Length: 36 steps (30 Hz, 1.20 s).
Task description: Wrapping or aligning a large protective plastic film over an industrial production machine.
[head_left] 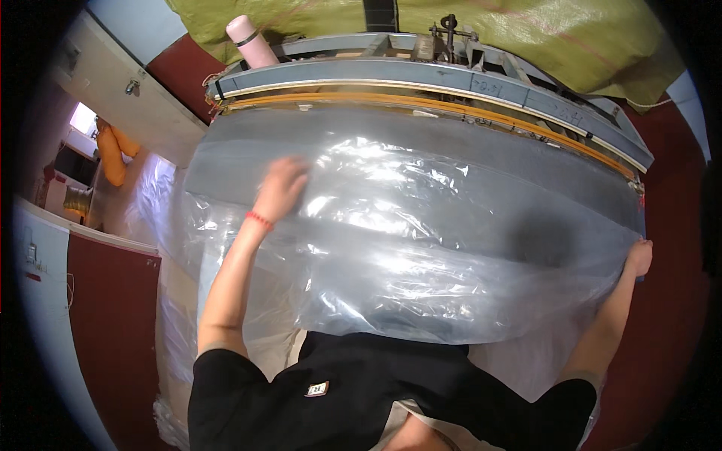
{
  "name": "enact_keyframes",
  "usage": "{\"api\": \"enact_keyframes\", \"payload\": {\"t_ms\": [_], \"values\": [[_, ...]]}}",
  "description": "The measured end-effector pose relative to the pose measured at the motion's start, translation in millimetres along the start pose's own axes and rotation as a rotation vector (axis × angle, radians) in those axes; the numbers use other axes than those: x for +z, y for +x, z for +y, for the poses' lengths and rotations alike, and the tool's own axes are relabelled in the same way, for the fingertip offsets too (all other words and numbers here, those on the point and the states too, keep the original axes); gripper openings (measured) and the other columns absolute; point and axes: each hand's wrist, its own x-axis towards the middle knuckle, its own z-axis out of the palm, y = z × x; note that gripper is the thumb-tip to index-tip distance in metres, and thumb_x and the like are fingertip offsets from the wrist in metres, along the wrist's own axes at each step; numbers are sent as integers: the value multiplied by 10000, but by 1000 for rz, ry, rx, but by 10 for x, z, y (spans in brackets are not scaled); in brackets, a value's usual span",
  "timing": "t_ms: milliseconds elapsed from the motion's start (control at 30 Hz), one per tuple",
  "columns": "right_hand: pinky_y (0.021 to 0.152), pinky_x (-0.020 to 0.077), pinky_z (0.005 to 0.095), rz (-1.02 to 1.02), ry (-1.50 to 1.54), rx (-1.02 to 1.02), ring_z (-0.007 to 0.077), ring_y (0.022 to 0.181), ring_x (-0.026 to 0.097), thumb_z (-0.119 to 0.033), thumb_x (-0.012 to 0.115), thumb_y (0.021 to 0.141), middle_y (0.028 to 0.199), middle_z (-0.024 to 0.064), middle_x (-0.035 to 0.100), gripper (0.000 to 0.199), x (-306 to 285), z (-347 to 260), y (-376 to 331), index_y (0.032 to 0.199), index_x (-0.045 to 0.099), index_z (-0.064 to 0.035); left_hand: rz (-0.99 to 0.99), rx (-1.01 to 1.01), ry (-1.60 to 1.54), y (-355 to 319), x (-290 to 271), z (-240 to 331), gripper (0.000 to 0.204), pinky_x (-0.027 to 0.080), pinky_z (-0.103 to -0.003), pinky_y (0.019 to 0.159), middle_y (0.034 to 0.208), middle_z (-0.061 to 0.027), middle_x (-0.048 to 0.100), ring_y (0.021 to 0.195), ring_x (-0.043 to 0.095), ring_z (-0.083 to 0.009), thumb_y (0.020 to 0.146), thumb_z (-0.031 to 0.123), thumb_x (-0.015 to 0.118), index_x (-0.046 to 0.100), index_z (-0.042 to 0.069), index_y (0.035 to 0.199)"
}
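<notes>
A wide sheet of clear plastic film [391,282] lies across the grey bench surface [248,131] and drapes down against my black shirt. It is wrinkled and full of bright reflections. At the far right corner my right hand [639,257] is closed on the film's edge, pulling it into folds. My left hand [282,186], with a red bead bracelet [260,220] at the wrist, is over the left part of the film. Its fingers are somewhat blurred, but the thumb stands apart from them; whether it touches the film is unclear.
Along the bench's far side runs a grey metal beam [346,73] with orange strips [376,96]. A pink bottle [252,41] stands behind its left end. Yellow-green woven sheeting [526,37] hangs beyond. More clear film [154,195] bunches at left beside a white-and-maroon door [113,331].
</notes>
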Motion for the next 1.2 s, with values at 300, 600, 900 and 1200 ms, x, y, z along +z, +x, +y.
{"api": "enact_keyframes", "payload": {"t_ms": [300, 600, 900, 1200], "values": [[712, 453, 455, 10, -12, 13, 343, 898, 564, -354, 428, 840, 967, 133, 596, 297, 7, 23, 35, 986, 544, -122, -95, -290, 87, 696, 344, -218, 538, 173, -576, 945, 1337, -82, 324, 1253, 224, -332, 768, 465, 551, 454, 196, 1223], [710, 451, 444, 8, 28, 13, 346, 904, 558, -391, 414, 834, 960, 147, 596, 339, 78, 127, 127, 970, 566, -120, 261, -328, 325, 883, 417, 46, 553, 312, -507, 828, 1057, -77, 509, 1016, 455, -263, 632, 503, 663, 540, 89, 978], [685, 446, 326, 27, 860, 5, 190, 741, 571, -356, 600, 766, 831, 83, 630, 334, 400, 774, 398, 875, 615, -41, 273, -215, 419, 1112, 442, 83, 426, 336, -476, 824, 932, -73, 539, 957, 477, -250, 664, 436, 638, 552, 94, 904], [683, 441, 259, 1, 972, 27, 116, 720, 555, -281, 650, 742, 806, 36, 634, 277, -5, 771, 534, 844, 650, -24, 246, -135, -135, 1266, 565, -309, 197, 441, -395, 675, 762, -169, 578, 730, 556, -343, 775, 230, 518, 572, 47, 824]]}}
